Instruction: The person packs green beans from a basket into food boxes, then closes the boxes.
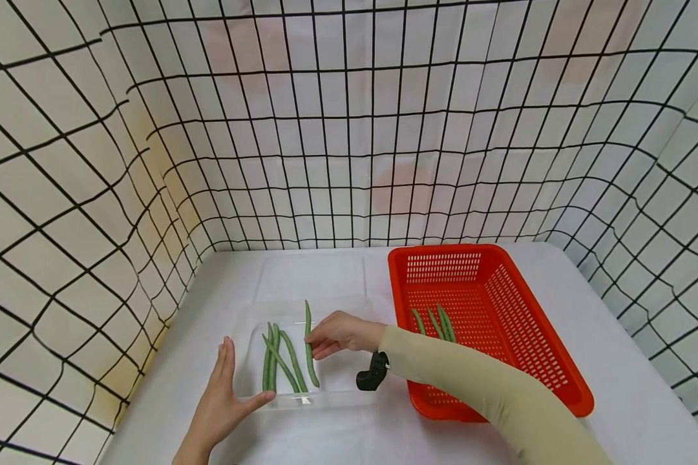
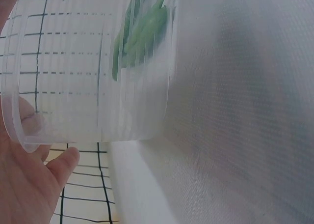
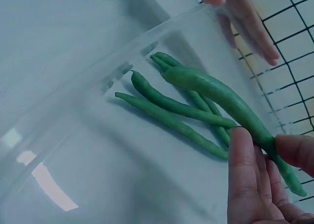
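Note:
Between thumb and fingers my right hand [image 1: 343, 334] pinches a green bean [image 3: 216, 91], lifted over the clear plastic container [image 1: 351, 399]. Several other green beans [image 3: 171, 125] lie on the container's floor, toward its left side in the head view. My left hand [image 1: 222, 403] is at the container's front left corner, its fingers straight and the thumb reaching along the rim. In the left wrist view the container's ribbed wall [image 2: 73, 111] stands beside that hand, with green beans [image 2: 147, 32] showing through it.
Right of the container stands a red perforated basket [image 1: 549, 342] with several green beans [image 1: 444, 323] inside, and my right forearm passes over its front part. A clear lid-like sheet [image 1: 311, 274] lies behind the container. Black wire mesh [image 1: 343, 135] encloses the white table's back and sides.

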Demonstrator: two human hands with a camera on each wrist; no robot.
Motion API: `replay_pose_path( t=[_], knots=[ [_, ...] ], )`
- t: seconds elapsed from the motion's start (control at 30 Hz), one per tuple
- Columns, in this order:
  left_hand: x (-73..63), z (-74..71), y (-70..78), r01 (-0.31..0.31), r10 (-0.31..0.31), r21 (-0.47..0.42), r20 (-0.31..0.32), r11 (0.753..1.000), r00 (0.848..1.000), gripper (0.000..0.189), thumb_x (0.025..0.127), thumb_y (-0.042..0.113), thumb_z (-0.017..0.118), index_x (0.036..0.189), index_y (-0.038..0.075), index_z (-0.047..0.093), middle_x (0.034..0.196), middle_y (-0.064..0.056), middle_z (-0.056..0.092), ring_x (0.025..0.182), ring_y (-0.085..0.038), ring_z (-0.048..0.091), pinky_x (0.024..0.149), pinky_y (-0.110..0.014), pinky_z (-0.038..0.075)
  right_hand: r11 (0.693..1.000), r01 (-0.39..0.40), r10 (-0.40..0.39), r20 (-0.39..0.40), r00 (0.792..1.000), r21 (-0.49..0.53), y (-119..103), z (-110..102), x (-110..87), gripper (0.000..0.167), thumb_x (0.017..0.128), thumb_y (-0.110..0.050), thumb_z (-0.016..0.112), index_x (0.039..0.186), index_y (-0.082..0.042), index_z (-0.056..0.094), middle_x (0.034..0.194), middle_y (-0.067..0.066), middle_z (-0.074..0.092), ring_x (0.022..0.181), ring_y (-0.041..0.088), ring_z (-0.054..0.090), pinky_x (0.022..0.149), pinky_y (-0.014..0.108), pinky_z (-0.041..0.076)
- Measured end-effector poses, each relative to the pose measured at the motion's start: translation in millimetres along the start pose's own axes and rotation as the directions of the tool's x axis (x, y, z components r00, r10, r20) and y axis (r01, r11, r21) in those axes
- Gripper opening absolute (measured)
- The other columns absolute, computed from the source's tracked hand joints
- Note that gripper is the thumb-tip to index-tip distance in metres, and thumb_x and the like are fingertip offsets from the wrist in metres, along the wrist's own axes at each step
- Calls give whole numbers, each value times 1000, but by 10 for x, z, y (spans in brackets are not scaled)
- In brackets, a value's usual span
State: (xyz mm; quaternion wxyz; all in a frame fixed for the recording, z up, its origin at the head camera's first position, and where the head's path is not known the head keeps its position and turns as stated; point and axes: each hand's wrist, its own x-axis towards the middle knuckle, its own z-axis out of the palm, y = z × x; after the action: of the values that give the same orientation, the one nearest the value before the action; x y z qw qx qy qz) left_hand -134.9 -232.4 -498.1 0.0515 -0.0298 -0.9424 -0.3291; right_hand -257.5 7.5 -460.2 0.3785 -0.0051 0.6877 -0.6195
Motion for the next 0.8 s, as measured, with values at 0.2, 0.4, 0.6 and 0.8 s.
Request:
replay_pose_path(
  t=[0.2, 0.4, 0.6, 0.8],
  knots=[
    [5, 11, -18, -2, 2, 6, -1, 1000, 1000, 129, 66, 58, 78, 152, 11, -7, 157, -16, -3, 141, -39, 5, 99, -67, 23, 1000, -20, 20, -20, 1000, -14, 62, 90, 78, 7, 85, 1, 67, 83, 7, 67, 71, 14, 65, 54, 15, 62, 59, 28, 55],
    [8, 16, -12, -14, 14, -6, -6, 1000, 1000, 129, 67, 57, 79, 152, 12, -7, 157, -15, -4, 141, -39, 6, 98, -67, 23, 999, -33, 32, -43, 999, -32, 87, 140, 109, 7, 85, 2, 66, 82, 8, 67, 68, 14, 64, 52, 14, 61, 59, 29, 55],
    [9, 16, 5, -17, 17, -9, -6, 1000, 1000, 128, 67, 55, 79, 152, 11, -7, 157, -16, -4, 140, -39, 7, 98, -67, 24, 998, -38, 35, -68, 997, -50, 150, 141, 156, 10, 86, 3, 62, 80, 11, 65, 65, 15, 63, 49, 15, 61, 56, 29, 55],
    [4, 8, 5, -33, 33, -2, -23, 999, 999, 128, 67, 54, 80, 152, 10, -5, 157, -17, -2, 141, -39, 6, 98, -67, 24, 997, -19, 14, -67, 998, -78, 122, 112, 101, 15, 88, 3, 59, 91, 16, 64, 70, 17, 65, 51, 15, 61, 57, 29, 55]
  ],
)
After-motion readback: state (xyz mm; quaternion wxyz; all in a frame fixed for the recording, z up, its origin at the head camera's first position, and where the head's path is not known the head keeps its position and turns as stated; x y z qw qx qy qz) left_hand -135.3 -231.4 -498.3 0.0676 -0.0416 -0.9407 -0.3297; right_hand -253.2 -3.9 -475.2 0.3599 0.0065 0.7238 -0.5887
